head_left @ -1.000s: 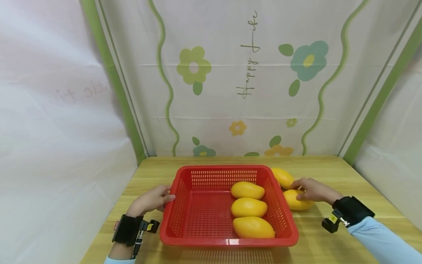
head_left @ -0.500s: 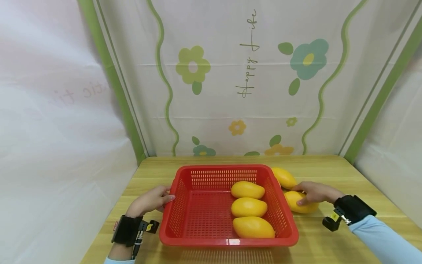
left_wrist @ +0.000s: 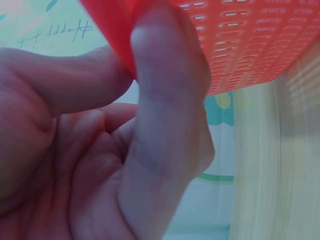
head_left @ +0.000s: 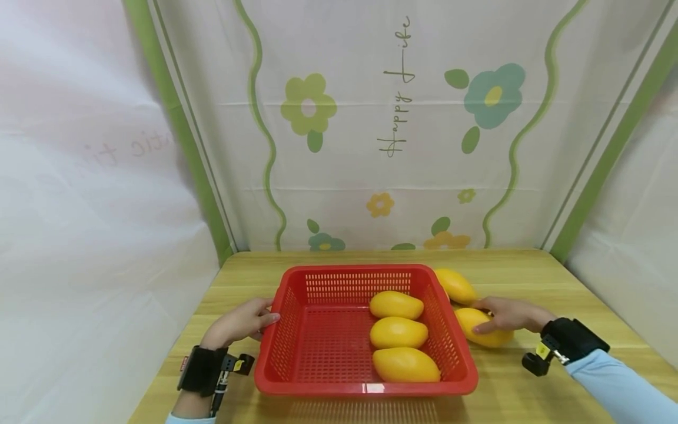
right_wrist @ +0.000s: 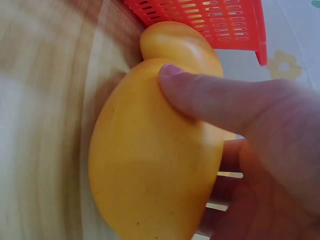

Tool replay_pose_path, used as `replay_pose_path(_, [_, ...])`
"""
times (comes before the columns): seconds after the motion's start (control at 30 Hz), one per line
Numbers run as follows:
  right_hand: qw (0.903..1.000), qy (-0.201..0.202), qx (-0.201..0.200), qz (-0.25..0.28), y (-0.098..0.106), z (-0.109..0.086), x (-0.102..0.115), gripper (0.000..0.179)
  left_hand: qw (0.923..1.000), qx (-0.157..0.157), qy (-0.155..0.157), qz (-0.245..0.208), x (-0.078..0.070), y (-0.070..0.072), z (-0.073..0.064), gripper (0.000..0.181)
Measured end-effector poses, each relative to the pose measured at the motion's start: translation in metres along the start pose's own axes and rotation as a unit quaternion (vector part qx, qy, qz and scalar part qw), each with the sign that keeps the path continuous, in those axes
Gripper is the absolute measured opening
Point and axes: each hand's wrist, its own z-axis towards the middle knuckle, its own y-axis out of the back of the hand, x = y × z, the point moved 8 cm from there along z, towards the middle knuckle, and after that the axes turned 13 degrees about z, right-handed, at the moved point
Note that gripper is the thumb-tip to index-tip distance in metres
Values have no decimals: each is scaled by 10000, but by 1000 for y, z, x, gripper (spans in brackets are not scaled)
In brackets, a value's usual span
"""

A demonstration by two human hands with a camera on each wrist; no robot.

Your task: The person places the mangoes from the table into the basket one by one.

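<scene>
A red plastic basket [head_left: 339, 388] sits on the table with three yellow mangoes [head_left: 398, 333] in its right half, one behind another. My left hand [head_left: 241, 323] pinches the basket's left rim; in the left wrist view the thumb and a bent finger [left_wrist: 167, 90] meet at the red edge. Outside the right wall, my right hand [head_left: 511, 313] holds another mango [head_left: 484, 330]. In the right wrist view its thumb presses on the near side of that mango [right_wrist: 155, 155], with the other fingers behind it, partly hidden.
A further mango [head_left: 457, 285] lies by the basket's back right corner, just beyond the held one. The wooden table [head_left: 529, 268] ends at a white flowered curtain [head_left: 349, 159], with more white cloth on both sides.
My right hand and the mango under it have shifted slightly right and nearer to me, the mango turning a little. The left hand and basket stay almost where they were.
</scene>
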Motion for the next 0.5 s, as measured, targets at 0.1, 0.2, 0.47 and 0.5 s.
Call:
replay_pose_path(0.1, [9999,54,-121,49,-2,-1,-2,43,10000,3,-21,39,0,0,0,40])
replay_pose_path(0.2, [9995,8,-300,48,-1,-3,-5,46,10000,-1,-16,40,1,0,0,40])
replay_pose_path(0.47, [9970,-369,-604,313,6,-17,-12,78,10000,-6,-29,5,1,0,-1,41])
replay_pose_path(0.5, [9969,-360,-601,366,6,-18,-13,78,10000,-7,-43,7,1,0,-1,41])
